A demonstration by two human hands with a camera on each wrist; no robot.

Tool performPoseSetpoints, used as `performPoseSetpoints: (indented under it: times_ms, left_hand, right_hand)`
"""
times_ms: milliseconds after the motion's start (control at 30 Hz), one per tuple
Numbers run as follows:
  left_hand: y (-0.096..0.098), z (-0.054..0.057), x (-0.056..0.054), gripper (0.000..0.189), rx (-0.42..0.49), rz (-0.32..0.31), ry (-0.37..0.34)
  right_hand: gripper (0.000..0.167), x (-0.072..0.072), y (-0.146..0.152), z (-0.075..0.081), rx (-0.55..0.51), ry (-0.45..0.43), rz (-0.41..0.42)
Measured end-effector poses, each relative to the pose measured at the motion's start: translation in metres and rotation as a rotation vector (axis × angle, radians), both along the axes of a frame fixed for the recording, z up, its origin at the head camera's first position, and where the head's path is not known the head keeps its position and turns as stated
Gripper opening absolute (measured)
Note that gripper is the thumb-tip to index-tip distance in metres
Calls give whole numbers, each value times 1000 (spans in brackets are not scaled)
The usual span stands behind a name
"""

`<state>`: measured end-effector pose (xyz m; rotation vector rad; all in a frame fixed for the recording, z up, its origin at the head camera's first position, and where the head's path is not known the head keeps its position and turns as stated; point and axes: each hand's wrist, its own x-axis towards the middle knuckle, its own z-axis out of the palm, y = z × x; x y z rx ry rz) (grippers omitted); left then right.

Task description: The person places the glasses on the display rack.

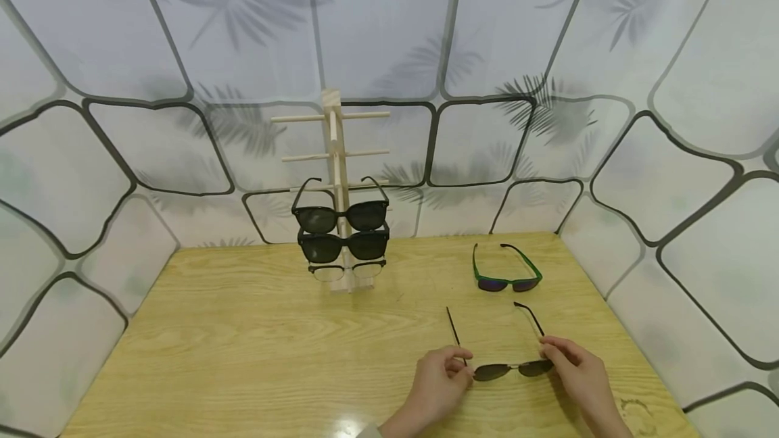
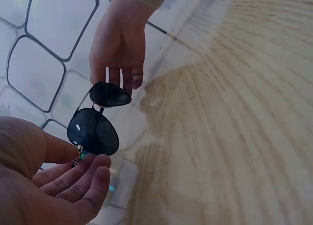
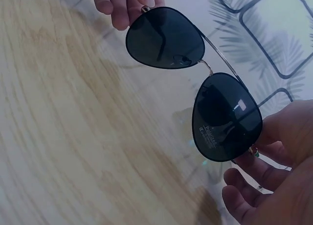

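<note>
Dark aviator sunglasses (image 1: 493,373) are held between both hands near the front right of the table, temples unfolded and pointing away. My left hand (image 1: 443,382) pinches the left hinge area between thumb and fingers. On the opposite side, my right hand (image 1: 577,372) pinches the frame by the right hinge. The right wrist view shows the aviator sunglasses (image 3: 227,117) close up, with small pale print on one lens and a thin double bridge. In the left wrist view both lenses of the sunglasses (image 2: 93,132) show, with a hand at each end.
A wooden display rack (image 1: 337,134) stands at the back. Its lower rungs carry two black sunglasses (image 1: 321,249) and half-rimmed clear glasses (image 1: 328,274); bare rungs show above. Green-framed sunglasses (image 1: 538,274) lie unfolded behind the hands on the wood-grain table (image 1: 243,343). Patterned walls surround it.
</note>
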<state>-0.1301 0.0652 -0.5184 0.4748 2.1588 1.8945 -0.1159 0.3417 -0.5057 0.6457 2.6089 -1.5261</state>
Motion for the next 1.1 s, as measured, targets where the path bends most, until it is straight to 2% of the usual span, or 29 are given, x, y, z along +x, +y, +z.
performPoseSetpoints:
  times_ms: [267,467,567,700,933,1100]
  left_hand:
    - [-7,10,-2,21,-2,15,43]
    - [-13,23,-2,20,7,24,63]
    - [-15,30,-3,20,9,32,70]
    - [-17,40,-4,19,20,50,101]
    - [-25,62,-6,20,22,69,178]
    - [-35,78,-9,20,-1,70,233]
  right_hand:
    - [44,-1,-6,9,-24,71,-20]
    - [43,-3,-12,19,-25,107,-30]
    - [41,-3,-17,25,-13,155,-52]
    - [38,-6,-24,32,-10,250,-77]
    - [37,-10,-32,43,-20,342,-100]
    - [29,-13,-42,58,-87,422,-107]
